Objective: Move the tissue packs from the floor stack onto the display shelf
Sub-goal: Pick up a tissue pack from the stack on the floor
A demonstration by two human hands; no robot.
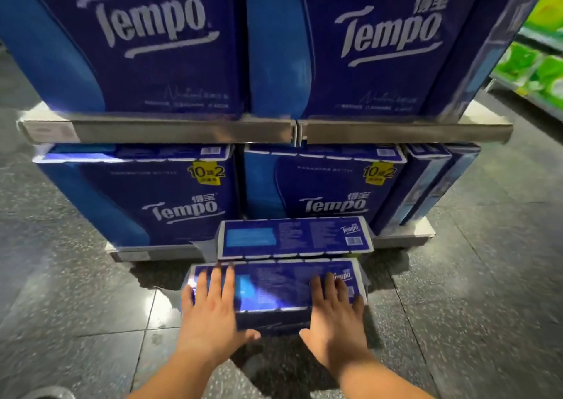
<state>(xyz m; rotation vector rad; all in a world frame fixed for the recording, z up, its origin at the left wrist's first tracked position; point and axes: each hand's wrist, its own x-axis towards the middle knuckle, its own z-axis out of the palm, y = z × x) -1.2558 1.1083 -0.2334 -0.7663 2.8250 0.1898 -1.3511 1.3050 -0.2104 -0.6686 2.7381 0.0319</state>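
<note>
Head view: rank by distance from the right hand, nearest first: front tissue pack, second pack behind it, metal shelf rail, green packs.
1. Front tissue pack, under the right hand.
2. Second pack, just behind.
3. Metal shelf rail, above.
4. Green packs, far right.

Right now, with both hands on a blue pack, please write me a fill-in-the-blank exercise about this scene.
The left hand and the right hand rest flat on the nearer dark blue plastic-wrapped tissue pack, which lies on the grey tiled ___.
A second blue pack lies just ___ it.
The yellow stickers in view number ___.
Missing words: floor; behind; two.
</note>
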